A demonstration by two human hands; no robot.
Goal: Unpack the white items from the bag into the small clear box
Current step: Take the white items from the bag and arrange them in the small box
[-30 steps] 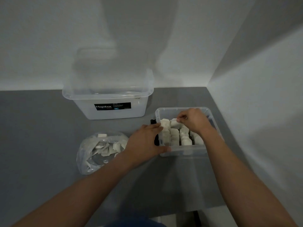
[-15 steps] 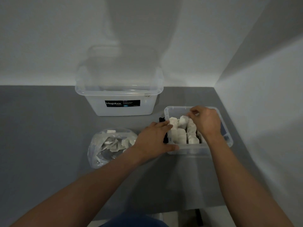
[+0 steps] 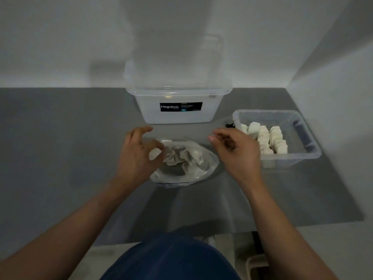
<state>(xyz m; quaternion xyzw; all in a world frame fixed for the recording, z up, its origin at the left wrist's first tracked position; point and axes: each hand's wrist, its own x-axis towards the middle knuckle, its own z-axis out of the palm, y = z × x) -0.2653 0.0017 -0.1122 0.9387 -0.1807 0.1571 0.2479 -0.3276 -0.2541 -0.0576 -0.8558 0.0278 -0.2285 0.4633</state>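
Note:
A clear plastic bag (image 3: 193, 170) of white items (image 3: 182, 156) lies on the grey table in front of me. My left hand (image 3: 137, 156) hovers over the bag's left edge with its fingers spread and nothing in it. My right hand (image 3: 236, 152) hangs over the bag's right side, fingers loosely curled and apart, holding nothing. To the right stands the small clear box (image 3: 302, 136), with rows of white pieces (image 3: 266, 139) packed in its left half.
A large translucent Megabox tub (image 3: 177, 93) stands at the back against the wall. A small black object (image 3: 230, 124) lies by the small box's left rim. A wall runs close along the right. The table's front edge (image 3: 181, 237) is near my body.
Both hands have left the small box and moved left to the bag. My view has shifted, so the box now sits further right.

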